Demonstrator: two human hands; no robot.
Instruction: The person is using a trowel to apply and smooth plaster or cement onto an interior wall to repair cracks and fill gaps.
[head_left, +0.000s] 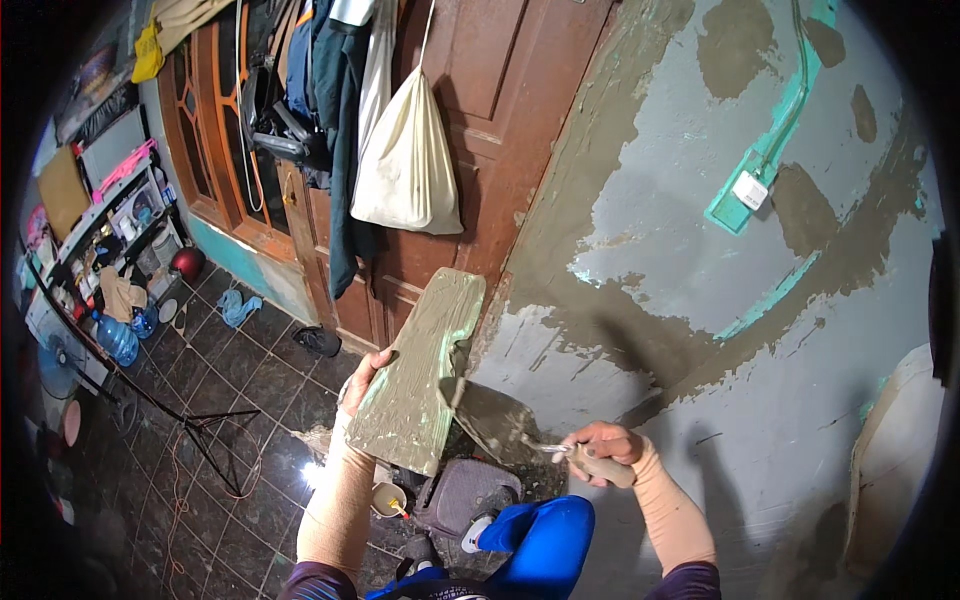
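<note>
My left hand (365,380) is closed on the left edge of a long board (420,360) smeared with grey-brown mortar, its thumb lying on top. Greenish patches show along the board's right edge. In my right hand (605,455) is a trowel (495,420), its fingers wrapped round the handle. The trowel's mortar-covered blade points left and meets or nearly meets the board's right edge; I cannot tell whether they touch. Beyond both hands stands a grey wall (670,240) with rough patches and bands of mortar.
A brown door (480,110) carries a hanging white drawstring bag (415,160) and clothes. On the wall is a white socket box (748,190). A tripod (195,420) stands on dark floor tiles at left. Below my hands are a padded seat (465,495) and a small bucket (388,498).
</note>
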